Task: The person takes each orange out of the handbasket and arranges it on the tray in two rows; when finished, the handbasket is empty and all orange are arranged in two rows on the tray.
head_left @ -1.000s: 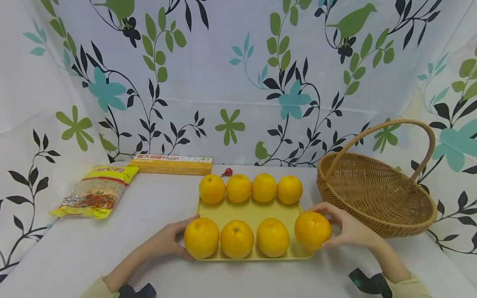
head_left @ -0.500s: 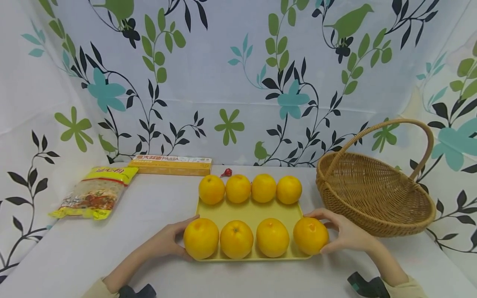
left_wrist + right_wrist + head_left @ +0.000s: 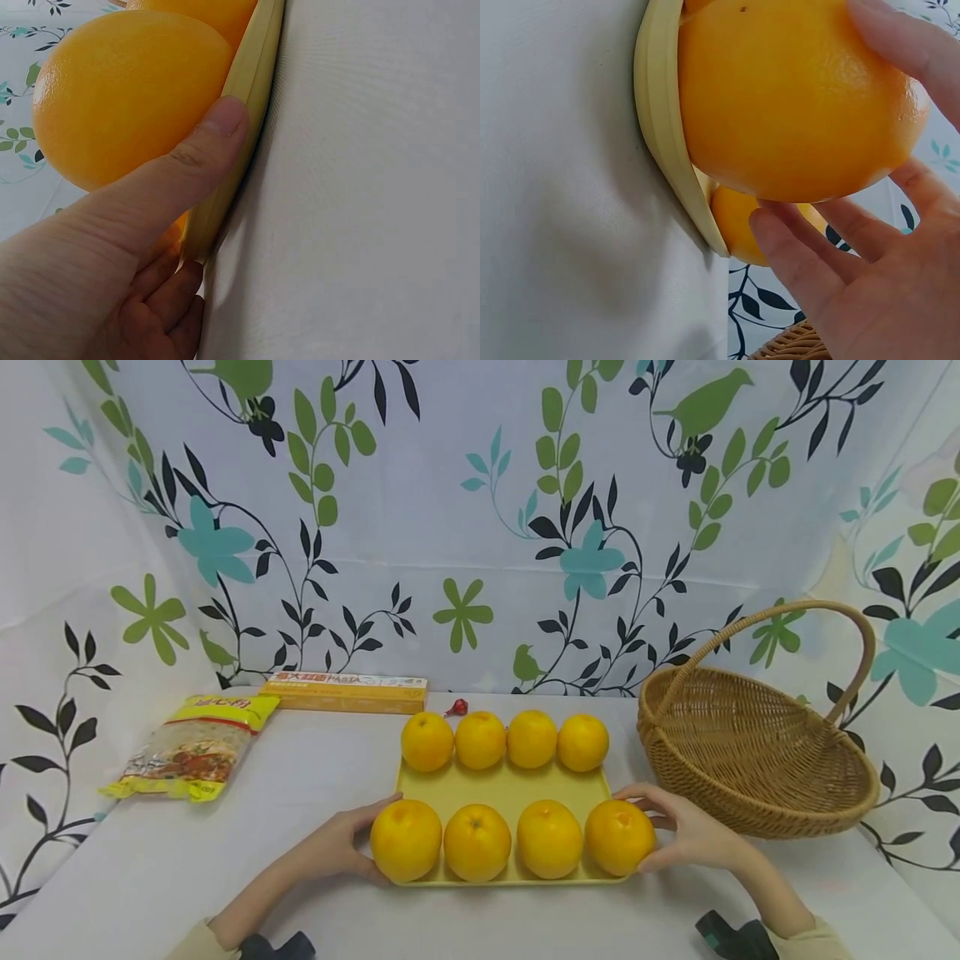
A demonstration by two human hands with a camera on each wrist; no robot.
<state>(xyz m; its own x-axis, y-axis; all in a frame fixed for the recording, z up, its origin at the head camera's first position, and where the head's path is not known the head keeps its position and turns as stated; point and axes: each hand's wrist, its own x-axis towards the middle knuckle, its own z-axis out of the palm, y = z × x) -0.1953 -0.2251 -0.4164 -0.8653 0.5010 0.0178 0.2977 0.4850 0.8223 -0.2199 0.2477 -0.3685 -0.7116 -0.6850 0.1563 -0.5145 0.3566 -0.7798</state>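
A yellow tray lies on the table with a back row and a front row of oranges in it. My left hand grips the tray's front left corner; in the left wrist view the thumb lies on the rim and the other fingers are at the corner. My right hand holds the rightmost front orange from its right side. In the right wrist view this orange sits just inside the tray's rim, with thumb and fingers around it.
A wicker basket with a tall handle stands right of the tray. To the left lie a yellow food packet and a long pasta box. A small red object is behind the back oranges. Patterned cloth hangs behind.
My right hand has moved the rightmost front orange left and slightly down into the front row, beside its neighbour. The left hand has stayed at the tray's corner.
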